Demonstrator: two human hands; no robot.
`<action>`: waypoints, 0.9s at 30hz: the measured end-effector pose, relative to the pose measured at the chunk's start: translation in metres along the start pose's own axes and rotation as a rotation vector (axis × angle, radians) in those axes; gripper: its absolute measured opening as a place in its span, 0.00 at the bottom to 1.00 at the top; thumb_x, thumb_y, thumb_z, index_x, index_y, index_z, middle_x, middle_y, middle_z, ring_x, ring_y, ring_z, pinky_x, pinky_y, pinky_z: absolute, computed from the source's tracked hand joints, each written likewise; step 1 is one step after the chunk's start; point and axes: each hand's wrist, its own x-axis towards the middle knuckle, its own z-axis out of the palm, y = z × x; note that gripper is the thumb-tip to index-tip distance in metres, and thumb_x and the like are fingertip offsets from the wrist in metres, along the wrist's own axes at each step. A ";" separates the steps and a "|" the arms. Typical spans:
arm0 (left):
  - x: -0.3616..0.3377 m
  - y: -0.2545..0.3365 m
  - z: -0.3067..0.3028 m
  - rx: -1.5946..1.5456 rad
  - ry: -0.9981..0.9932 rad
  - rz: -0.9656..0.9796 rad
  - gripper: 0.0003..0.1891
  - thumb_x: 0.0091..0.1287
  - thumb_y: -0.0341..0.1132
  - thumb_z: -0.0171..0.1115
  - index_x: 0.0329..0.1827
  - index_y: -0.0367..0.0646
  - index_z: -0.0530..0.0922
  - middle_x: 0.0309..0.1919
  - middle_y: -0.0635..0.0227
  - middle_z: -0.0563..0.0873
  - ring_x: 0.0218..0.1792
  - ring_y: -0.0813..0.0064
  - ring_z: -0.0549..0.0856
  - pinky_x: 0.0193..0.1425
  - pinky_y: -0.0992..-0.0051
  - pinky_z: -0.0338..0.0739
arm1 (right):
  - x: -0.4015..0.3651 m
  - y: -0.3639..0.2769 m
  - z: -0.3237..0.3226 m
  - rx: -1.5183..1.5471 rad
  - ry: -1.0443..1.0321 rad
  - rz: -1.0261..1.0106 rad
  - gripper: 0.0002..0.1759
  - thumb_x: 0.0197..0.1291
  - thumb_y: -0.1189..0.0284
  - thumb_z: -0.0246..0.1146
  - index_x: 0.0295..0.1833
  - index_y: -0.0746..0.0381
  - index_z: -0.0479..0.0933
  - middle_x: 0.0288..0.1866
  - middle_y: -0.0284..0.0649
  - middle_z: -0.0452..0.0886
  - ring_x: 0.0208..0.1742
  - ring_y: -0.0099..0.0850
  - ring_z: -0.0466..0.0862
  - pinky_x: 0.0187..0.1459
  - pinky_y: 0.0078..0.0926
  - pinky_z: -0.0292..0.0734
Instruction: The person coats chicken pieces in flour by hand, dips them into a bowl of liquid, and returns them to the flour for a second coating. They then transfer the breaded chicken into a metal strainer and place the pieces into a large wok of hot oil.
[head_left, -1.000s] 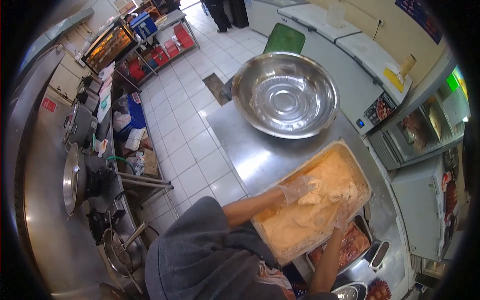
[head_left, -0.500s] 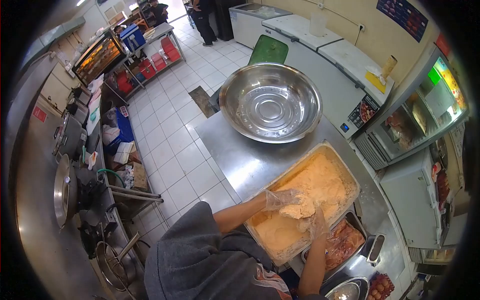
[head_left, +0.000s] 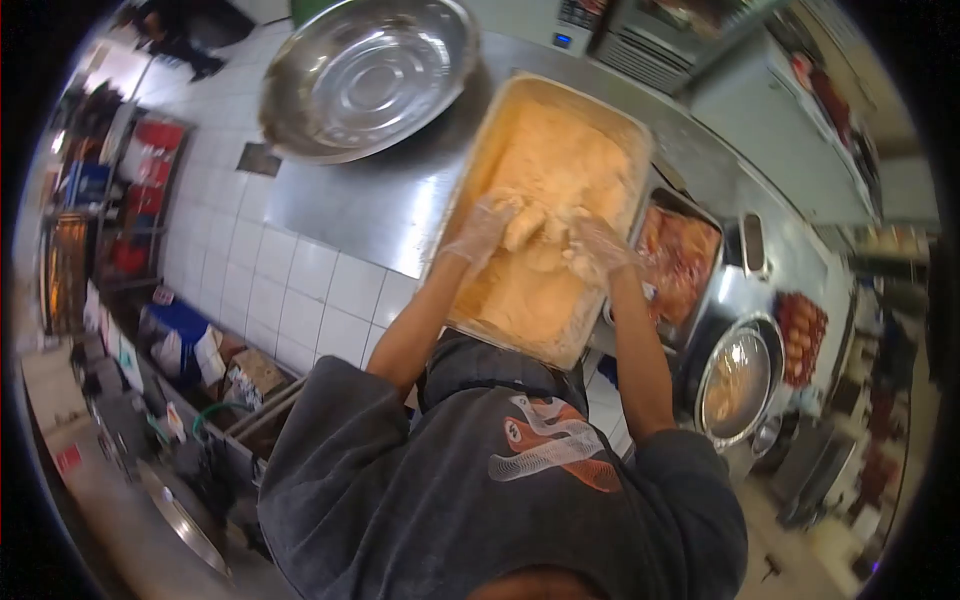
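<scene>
A deep rectangular tray (head_left: pixel 632 130) of orange-tinted flour (head_left: pixel 560 150) lies in front of me. My left hand (head_left: pixel 483 232), in a clear plastic glove, reaches into the flour with its fingers curled round a flour-coated meat piece (head_left: pixel 522 228). Across from it, my right hand (head_left: pixel 597 245), gloved too, is closed low in the flour. Flour covers its fingertips, so what they grip cannot be made out. To the right of the flour stands a metal pan of raw meat (head_left: pixel 680 250), its pieces reddish and wet.
A large steel basin (head_left: pixel 375 90) sits at the back left of the steel table (head_left: pixel 350 205). On the right are a steel bowl (head_left: pixel 738 385) with liquid in it, a tray of eggs (head_left: pixel 800 340) and a small metal container (head_left: pixel 752 245). A person (head_left: pixel 175 40) stands far off.
My view has swung down and to the right. My hands, close round a lump of coated meat before, are now farther apart, lower in the flour.
</scene>
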 end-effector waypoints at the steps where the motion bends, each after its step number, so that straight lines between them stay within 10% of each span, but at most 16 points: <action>1: 0.000 0.007 0.001 -0.001 -0.061 0.014 0.25 0.68 0.39 0.71 0.65 0.39 0.79 0.59 0.56 0.85 0.58 0.64 0.84 0.64 0.65 0.78 | -0.003 -0.024 0.000 -0.093 0.012 0.069 0.20 0.71 0.67 0.52 0.58 0.68 0.80 0.56 0.56 0.85 0.56 0.46 0.85 0.60 0.39 0.78; 5: -0.001 0.001 0.003 0.603 0.011 0.251 0.39 0.55 0.44 0.80 0.70 0.39 0.75 0.60 0.47 0.84 0.61 0.55 0.84 0.66 0.60 0.77 | -0.028 -0.120 0.012 -0.294 0.245 0.388 0.19 0.69 0.67 0.53 0.50 0.72 0.81 0.39 0.56 0.83 0.43 0.47 0.86 0.47 0.40 0.81; 11: -0.024 0.039 0.025 1.377 0.128 0.362 0.42 0.54 0.50 0.81 0.73 0.46 0.74 0.63 0.53 0.84 0.63 0.54 0.83 0.67 0.59 0.77 | -0.028 -0.080 0.018 -0.190 0.222 0.274 0.26 0.65 0.57 0.59 0.48 0.75 0.78 0.39 0.56 0.82 0.43 0.51 0.84 0.47 0.50 0.76; 17: 0.014 0.025 0.025 1.516 -0.245 0.500 0.36 0.57 0.47 0.77 0.70 0.50 0.76 0.50 0.53 0.85 0.54 0.49 0.84 0.55 0.53 0.77 | -0.051 -0.117 0.036 -0.095 0.255 0.315 0.29 0.63 0.61 0.58 0.57 0.78 0.75 0.46 0.62 0.84 0.48 0.53 0.85 0.50 0.50 0.77; 27: 0.009 0.020 0.030 1.571 -0.300 0.866 0.20 0.64 0.40 0.67 0.59 0.48 0.81 0.48 0.53 0.83 0.49 0.51 0.84 0.52 0.54 0.77 | -0.076 -0.091 0.077 -0.706 0.477 0.103 0.35 0.67 0.73 0.58 0.76 0.79 0.62 0.46 0.61 0.84 0.46 0.52 0.86 0.48 0.48 0.80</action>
